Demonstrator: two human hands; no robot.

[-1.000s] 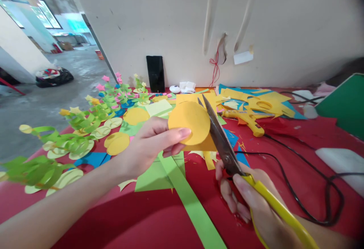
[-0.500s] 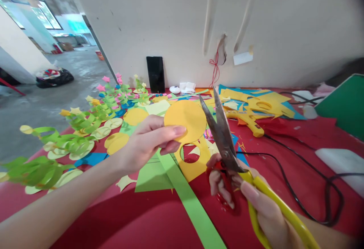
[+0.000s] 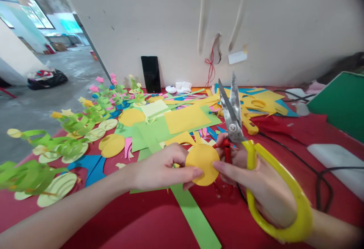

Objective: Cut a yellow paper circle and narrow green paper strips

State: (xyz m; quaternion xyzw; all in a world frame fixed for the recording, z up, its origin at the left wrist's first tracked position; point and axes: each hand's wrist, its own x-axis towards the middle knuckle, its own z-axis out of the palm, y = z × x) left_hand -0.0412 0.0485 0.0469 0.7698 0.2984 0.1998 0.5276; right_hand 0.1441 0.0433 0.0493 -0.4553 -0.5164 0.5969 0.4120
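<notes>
Head: left grip (image 3: 162, 169) pinches disc (image 3: 204, 160); right grip (image 3: 264, 188) holds scissors (image 3: 233, 128), partly hiding glue gun (image 3: 250, 126).

The left forearm (image 3: 79, 203) was bare, long and slender, and it was narrower near the wrist (image 3: 129, 177). The bare left hand (image 3: 165, 167) had slim fingers (image 3: 178, 152), and its thumb (image 3: 182, 174) ended in a short nail. The bare right hand (image 3: 264, 188) was of a similar slim build, with a long, smooth thumb (image 3: 236, 171). The right forearm (image 3: 332, 226), which was also bare, could be seen only in part.
</notes>
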